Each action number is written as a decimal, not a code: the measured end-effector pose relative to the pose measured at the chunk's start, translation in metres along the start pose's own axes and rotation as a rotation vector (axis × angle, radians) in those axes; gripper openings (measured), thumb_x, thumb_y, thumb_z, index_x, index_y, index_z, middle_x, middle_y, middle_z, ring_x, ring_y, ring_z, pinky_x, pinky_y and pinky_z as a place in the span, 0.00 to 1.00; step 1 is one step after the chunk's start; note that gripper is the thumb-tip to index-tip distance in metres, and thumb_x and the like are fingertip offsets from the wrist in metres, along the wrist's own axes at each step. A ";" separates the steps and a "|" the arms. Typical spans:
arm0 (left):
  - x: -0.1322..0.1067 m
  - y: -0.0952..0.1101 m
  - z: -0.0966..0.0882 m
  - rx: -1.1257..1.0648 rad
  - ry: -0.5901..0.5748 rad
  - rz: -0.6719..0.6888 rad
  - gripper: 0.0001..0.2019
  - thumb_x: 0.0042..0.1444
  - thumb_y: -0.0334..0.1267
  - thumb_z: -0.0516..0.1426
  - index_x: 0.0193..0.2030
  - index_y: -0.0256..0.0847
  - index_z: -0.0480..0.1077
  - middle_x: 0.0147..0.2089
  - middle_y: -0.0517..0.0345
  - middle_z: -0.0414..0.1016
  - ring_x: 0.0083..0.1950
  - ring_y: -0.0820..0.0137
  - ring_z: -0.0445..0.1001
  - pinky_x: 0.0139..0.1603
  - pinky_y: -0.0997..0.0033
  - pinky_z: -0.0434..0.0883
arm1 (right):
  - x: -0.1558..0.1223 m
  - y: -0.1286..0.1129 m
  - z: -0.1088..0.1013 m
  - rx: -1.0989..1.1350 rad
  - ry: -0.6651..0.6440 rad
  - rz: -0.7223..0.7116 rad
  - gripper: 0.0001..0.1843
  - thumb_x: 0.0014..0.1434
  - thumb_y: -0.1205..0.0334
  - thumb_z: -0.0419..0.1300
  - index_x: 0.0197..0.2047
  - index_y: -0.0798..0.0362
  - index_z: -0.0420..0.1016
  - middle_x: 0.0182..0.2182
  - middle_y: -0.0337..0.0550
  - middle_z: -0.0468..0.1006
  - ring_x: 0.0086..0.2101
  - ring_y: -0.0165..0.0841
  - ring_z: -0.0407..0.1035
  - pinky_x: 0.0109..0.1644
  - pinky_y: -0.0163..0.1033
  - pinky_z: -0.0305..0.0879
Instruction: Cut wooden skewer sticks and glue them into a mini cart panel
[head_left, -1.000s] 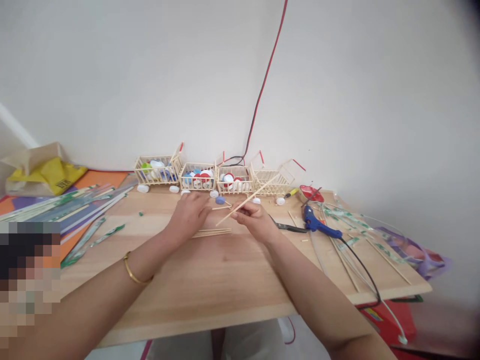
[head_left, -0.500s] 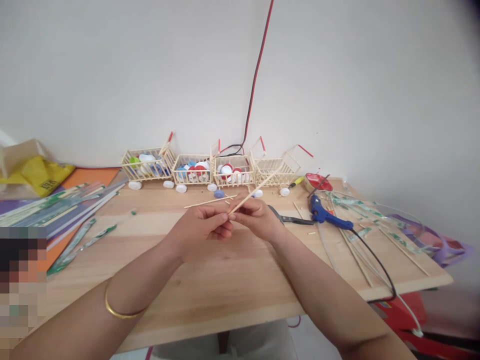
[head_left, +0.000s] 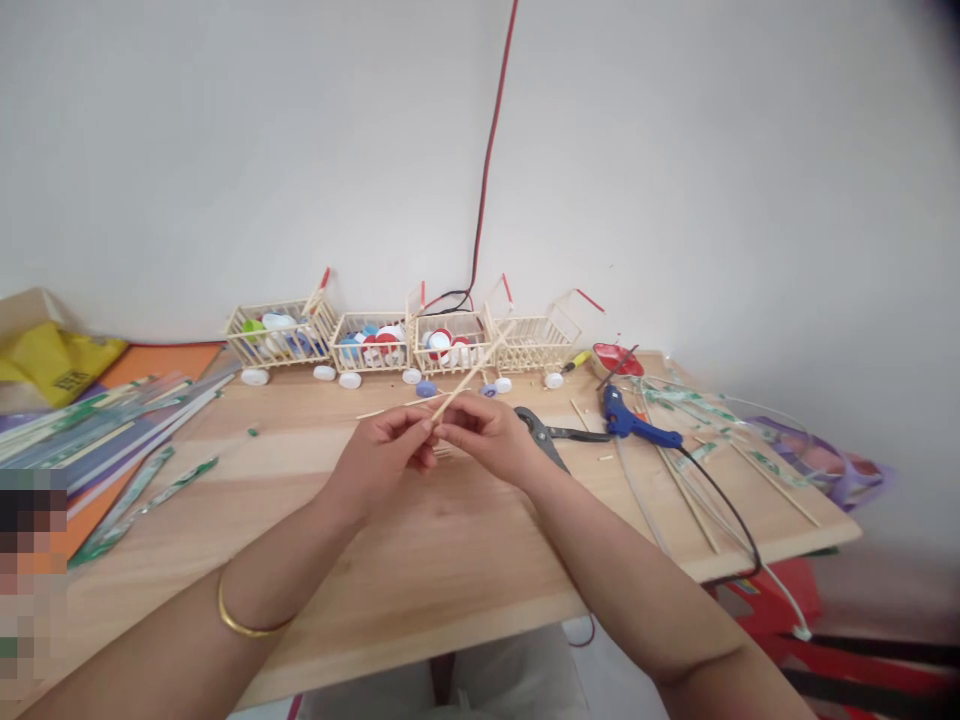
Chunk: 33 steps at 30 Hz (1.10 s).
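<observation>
My left hand point(head_left: 386, 450) and my right hand point(head_left: 484, 435) meet above the middle of the wooden table point(head_left: 420, 560), fingertips pinched together. A thin wooden stick point(head_left: 469, 377) is pinched in my right hand and slants up to the right. Another thin stick point(head_left: 390, 408), pinched in my left hand, runs out to the left. Under the hands lie a few more sticks, mostly hidden.
Small stick-built carts point(head_left: 401, 340) filled with bottle caps line the back edge by the wall. Black pliers point(head_left: 551, 435), a blue glue gun point(head_left: 637, 425) with its cord, and a red dish point(head_left: 615, 360) lie to the right. Green stick wrappers point(head_left: 112, 430) and coloured sheets are at left.
My left hand lifted from the table, picked up a stick and came to my right hand. Both hands now pinch the sticks together. The camera view shifted slightly.
</observation>
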<state>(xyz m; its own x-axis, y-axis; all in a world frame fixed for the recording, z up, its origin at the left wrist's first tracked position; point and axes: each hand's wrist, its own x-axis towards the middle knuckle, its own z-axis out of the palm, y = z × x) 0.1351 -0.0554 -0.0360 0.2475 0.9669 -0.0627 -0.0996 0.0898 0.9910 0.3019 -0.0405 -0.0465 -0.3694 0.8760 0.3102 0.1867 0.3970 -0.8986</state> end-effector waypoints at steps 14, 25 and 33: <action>0.014 0.003 -0.020 -0.391 0.109 0.024 0.06 0.46 0.34 0.61 0.29 0.35 0.67 0.24 0.64 0.65 0.17 0.86 0.51 0.17 0.83 0.52 | -0.043 -0.066 -0.050 -0.600 0.198 0.029 0.18 0.58 0.56 0.55 0.51 0.50 0.69 0.34 0.43 0.74 0.30 0.30 0.66 0.35 0.37 0.63; 0.012 -0.001 -0.019 -0.420 0.000 -0.017 0.08 0.46 0.34 0.61 0.30 0.35 0.65 0.25 0.64 0.65 0.17 0.86 0.51 0.17 0.83 0.52 | -0.104 -0.006 -0.116 -1.065 -0.239 0.670 0.64 0.36 0.34 0.62 0.68 0.55 0.38 0.64 0.61 0.45 0.63 0.57 0.36 0.60 0.60 0.41; 0.013 -0.003 -0.019 -0.433 -0.001 -0.025 0.08 0.47 0.34 0.61 0.29 0.34 0.65 0.25 0.64 0.65 0.18 0.86 0.50 0.18 0.83 0.52 | -0.083 -0.014 -0.104 -1.101 -0.208 0.568 0.40 0.40 0.58 0.62 0.58 0.54 0.59 0.46 0.55 0.65 0.45 0.47 0.65 0.47 0.45 0.59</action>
<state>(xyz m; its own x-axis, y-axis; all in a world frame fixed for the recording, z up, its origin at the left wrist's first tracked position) 0.1201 -0.0384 -0.0420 0.2560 0.9628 -0.0861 -0.4887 0.2057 0.8479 0.4245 -0.0901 -0.0277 -0.1055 0.9780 -0.1797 0.9888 0.0841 -0.1232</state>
